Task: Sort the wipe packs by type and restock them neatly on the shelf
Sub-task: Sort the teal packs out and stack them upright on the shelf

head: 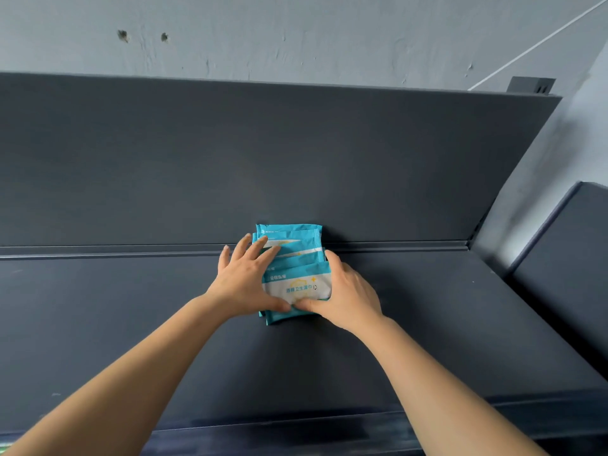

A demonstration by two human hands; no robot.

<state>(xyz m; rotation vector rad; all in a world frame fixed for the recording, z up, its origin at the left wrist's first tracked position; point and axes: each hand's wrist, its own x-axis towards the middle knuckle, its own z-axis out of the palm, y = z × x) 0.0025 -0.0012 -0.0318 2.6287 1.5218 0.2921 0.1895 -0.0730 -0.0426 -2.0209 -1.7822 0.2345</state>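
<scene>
Several teal and white wipe packs (296, 258) lie overlapped in a row on the dark shelf (131, 307), running from its back panel toward me. My left hand (245, 284) rests on the left side of the packs with fingers spread straight and its thumb on the front pack. My right hand (345, 294) cups the right side of the row, thumb pressed on the front pack next to my left thumb. Both hands hem in the row from either side.
The shelf's dark back panel (296, 159) rises behind the packs, with a grey wall (296, 34) above. Another dark shelf unit (566, 264) stands at the right. A front lip (296, 426) runs along the shelf's near edge.
</scene>
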